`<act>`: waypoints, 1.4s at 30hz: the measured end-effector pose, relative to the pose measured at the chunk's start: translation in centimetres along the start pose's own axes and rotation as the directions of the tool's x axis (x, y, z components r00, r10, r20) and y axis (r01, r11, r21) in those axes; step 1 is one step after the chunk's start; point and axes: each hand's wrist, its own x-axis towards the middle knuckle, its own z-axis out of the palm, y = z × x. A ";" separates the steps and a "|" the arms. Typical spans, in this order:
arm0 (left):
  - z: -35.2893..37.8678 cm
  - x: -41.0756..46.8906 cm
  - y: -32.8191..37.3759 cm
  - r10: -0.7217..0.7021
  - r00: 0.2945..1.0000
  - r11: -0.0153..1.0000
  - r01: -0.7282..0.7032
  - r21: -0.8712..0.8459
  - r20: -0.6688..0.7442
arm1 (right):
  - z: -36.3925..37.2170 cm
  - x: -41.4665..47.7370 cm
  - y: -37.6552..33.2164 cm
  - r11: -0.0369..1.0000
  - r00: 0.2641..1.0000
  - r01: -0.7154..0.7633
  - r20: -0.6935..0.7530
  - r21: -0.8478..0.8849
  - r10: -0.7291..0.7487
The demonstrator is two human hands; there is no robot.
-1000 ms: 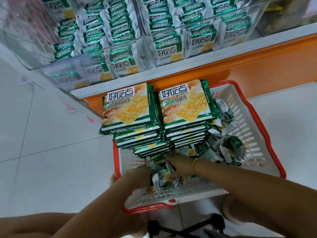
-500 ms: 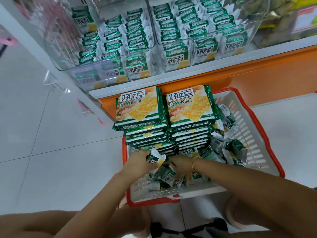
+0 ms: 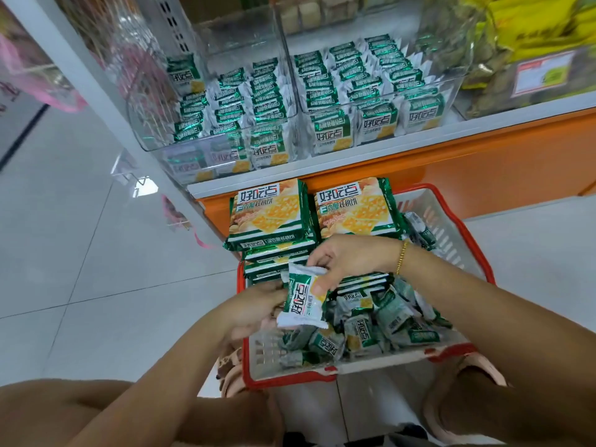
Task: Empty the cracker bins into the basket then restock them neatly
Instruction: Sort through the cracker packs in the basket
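A white basket with a red rim [image 3: 451, 233] stands on the floor below the shelf. Two stacks of large green cracker packs [image 3: 274, 217] fill its far end, and several small packs [image 3: 380, 327] lie loose at its near end. Both hands hold one small white-and-green cracker pack [image 3: 303, 301] above the basket. My left hand [image 3: 254, 308] grips its left edge, and my right hand [image 3: 348, 262] pinches its top right. Two clear bins [image 3: 290, 101] on the shelf hold rows of small packs; the left bin has room at its back.
The white shelf edge [image 3: 354, 162] with an orange base runs above the basket. Bags of yellow snacks [image 3: 532, 37] sit at the right of the shelf. Pink items [image 3: 35, 82] hang at the far left. Grey floor tiles [image 3: 80, 253] surround the basket. My knees are at the bottom.
Both hands rose out of the loose pile at the basket's near end and now hold one small pack up between them. The camera tilted up toward the shelf.
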 end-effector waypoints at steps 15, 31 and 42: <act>-3.2 -8.7 13.6 0.367 0.926 0.575 -0.301 0.761 0.088 | -2.7 -3.2 -9.4 0.964 0.944 0.201 -0.228 -0.172 -0.237; -11.9 -9.8 16.3 0.725 0.276 0.657 -0.550 0.515 -0.631 | -11.9 6.1 -22.3 0.953 0.839 0.152 -0.475 -0.261 -0.264; -13.1 -6.2 13.4 0.853 0.420 0.400 -0.142 0.906 -0.310 | -17.1 21.1 -24.3 0.970 0.793 -0.054 -0.600 -0.235 -0.102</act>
